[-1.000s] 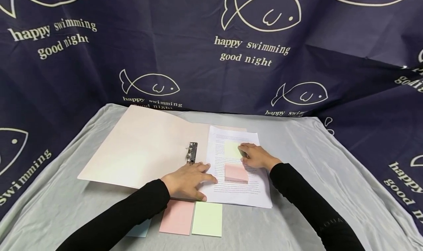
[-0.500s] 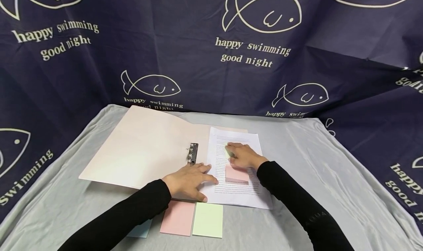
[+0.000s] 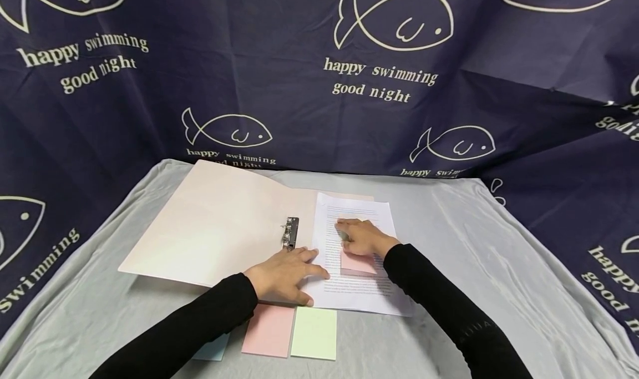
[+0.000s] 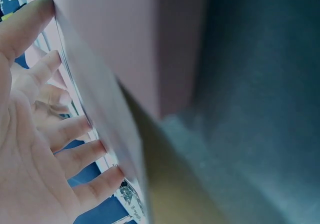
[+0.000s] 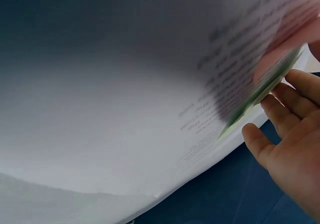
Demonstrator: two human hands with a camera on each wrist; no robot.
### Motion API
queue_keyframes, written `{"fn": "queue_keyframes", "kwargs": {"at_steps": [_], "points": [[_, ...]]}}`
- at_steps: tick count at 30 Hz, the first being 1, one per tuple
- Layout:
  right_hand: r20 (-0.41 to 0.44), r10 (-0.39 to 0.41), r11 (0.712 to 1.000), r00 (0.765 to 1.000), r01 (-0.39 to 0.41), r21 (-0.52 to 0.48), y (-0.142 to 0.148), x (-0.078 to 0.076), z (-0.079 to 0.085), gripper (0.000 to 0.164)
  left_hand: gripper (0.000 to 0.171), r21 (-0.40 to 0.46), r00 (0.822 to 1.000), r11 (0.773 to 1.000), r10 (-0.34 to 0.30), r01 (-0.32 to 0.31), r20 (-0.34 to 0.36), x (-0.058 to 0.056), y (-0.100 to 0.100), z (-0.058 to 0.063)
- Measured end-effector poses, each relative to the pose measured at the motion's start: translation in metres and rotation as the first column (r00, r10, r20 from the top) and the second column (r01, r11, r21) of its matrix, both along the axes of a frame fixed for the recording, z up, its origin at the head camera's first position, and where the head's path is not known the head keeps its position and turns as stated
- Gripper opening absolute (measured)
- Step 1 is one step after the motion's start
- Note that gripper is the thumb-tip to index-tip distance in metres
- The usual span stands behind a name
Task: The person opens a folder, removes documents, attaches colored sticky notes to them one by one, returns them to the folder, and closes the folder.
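Observation:
My left hand (image 3: pixel 287 276) rests with spread fingers on the left edge of a stack of printed sheets (image 3: pixel 356 298). Those sheets lie on the right side of an opened pale pink folder (image 3: pixel 209 223) with a metal clip (image 3: pixel 289 233) near its fold. On the page, my right hand (image 3: pixel 364 237) presses a light green sticky note (image 5: pixel 255 96) with extended fingers. It covers nearly all of that note in the head view. Just below sits a pink sticky note (image 3: pixel 358 263), its lower edge lifted off the paper and its top partly hidden by the hand.
In front of the folder lie a pink sticky pad (image 3: pixel 268 332), a light green pad (image 3: pixel 314 334) and a blue pad (image 3: pixel 212 351), partly under the left sleeve. A grey cloth (image 3: pixel 439 218) covers the table; a dark blue printed curtain (image 3: pixel 299 62) hangs behind.
My right hand has slid left across the green note, from its right edge to its left side, covering it. The left hand has stayed in place.

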State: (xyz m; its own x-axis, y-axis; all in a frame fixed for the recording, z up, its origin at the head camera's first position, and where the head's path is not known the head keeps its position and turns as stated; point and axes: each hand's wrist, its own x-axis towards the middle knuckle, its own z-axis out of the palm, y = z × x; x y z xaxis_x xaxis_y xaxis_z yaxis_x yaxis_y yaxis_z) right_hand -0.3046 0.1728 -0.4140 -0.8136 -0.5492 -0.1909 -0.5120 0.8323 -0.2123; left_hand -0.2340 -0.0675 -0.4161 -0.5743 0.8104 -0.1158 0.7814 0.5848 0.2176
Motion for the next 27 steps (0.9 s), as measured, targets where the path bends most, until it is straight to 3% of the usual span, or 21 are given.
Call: {"fn": "queue_keyframes", "kwargs": {"at_steps": [12,22,27], "points": [[-0.026,0.052,0.998,0.998,-0.054,-0.043,0.006,0.03,0.0,0.051,0.056,0.008,0.999,1.0,0.01,-0.01,0.044,0.0,-0.001,0.001],[-0.055,0.067,0.994,0.996,-0.071,-0.087,0.013,0.032,-0.001,0.05,0.057,0.018,0.998,1.0,0.016,-0.018,0.062,0.0,0.001,0.0],[-0.131,0.08,0.983,0.988,-0.1,-0.156,0.025,0.036,-0.001,0.051,0.056,0.025,0.996,0.999,0.024,-0.026,0.081,0.0,-0.001,0.0]]}}
